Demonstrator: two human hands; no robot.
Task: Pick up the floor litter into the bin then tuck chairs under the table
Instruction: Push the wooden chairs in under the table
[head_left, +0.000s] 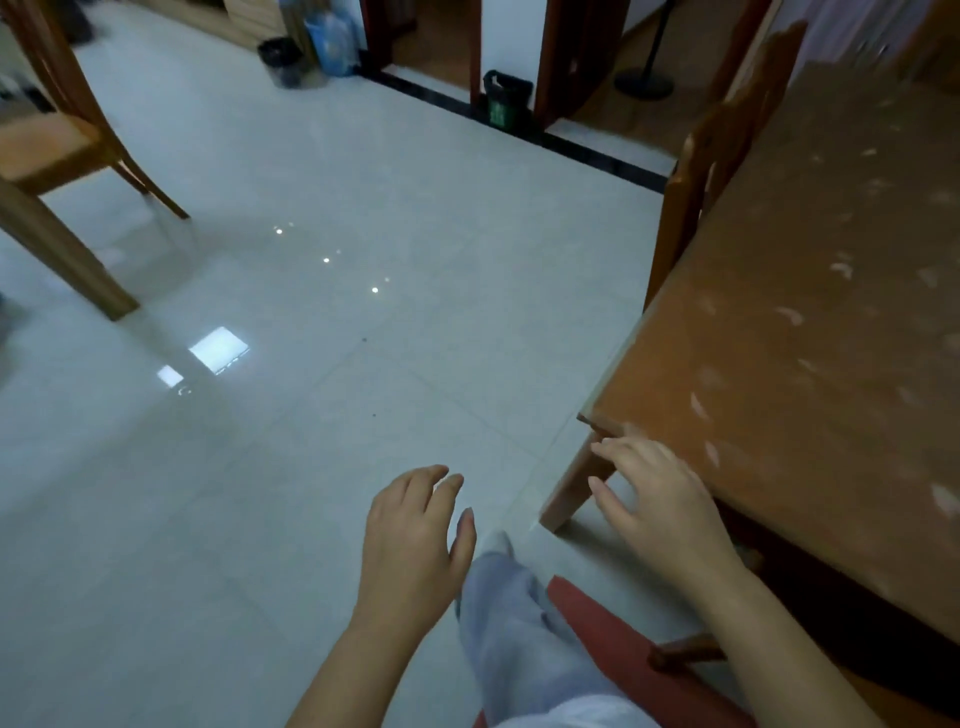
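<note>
Chair (57, 150) stands well apart from the table (831, 312), glossy floor (389, 197) between, black bin (283, 62) beyond; its wood is orange-brown. Left hand (410, 540) and right hand (660, 493) hover empty, fingers relaxed.

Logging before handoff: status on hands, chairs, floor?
Both empty: left hand open, right hand open by table corner. One chair stands away from table. Tiny specks on floor, nothing blocking.

Tiled floor (322, 171), wooden chair (57, 145), possibly a bin (506, 98)

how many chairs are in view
3: upper-left chair out on the floor, far chair against the table, red-seated chair at the bottom edge. Others may be hidden behind the table.
</note>
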